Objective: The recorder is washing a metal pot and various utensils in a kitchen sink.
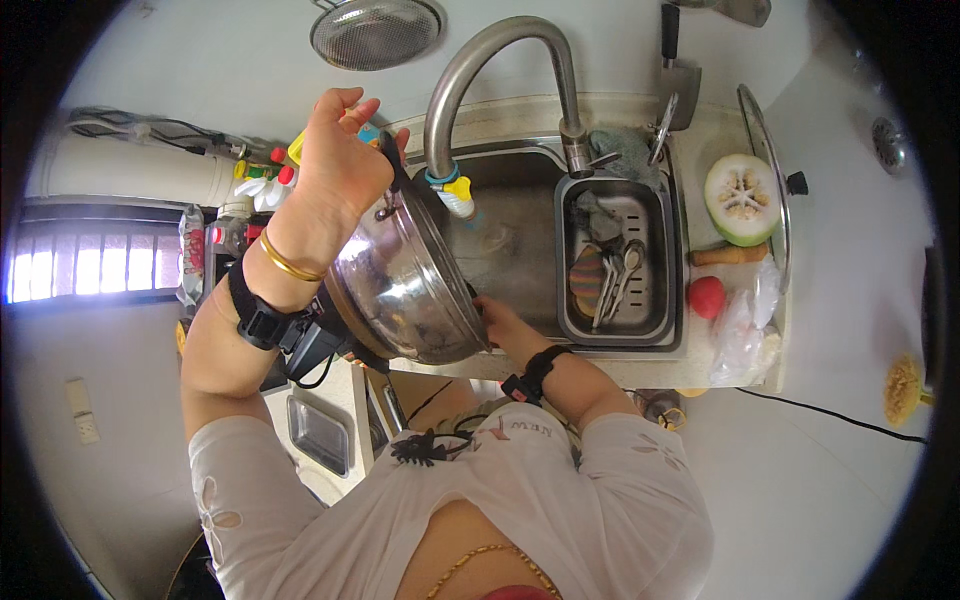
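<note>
A large shiny metal pot (405, 277) is tipped on its side at the sink's left edge, its rim turned towards the basin (502, 225). My left hand (345, 154) is at the pot's upper black handle, which lies against the palm side; the thumb sticks up free and some fingers are hidden behind. At the lower rim, my right hand (499, 322) holds the other handle, mostly hidden by the pot. A curved metal faucet (502, 37) with a yellow and white nozzle (456, 196) hangs just right of the rim. The inside of the pot cannot be seen.
A drain basket (562, 262) holds spoons, a striped sponge and scrubbers. Right of it are a cut melon (742, 196), a red round object (706, 297), plastic bags (739, 337) and an upright lid (784, 225). Bottles (285, 178) stand at left. A metal tray (319, 435) lies lower left.
</note>
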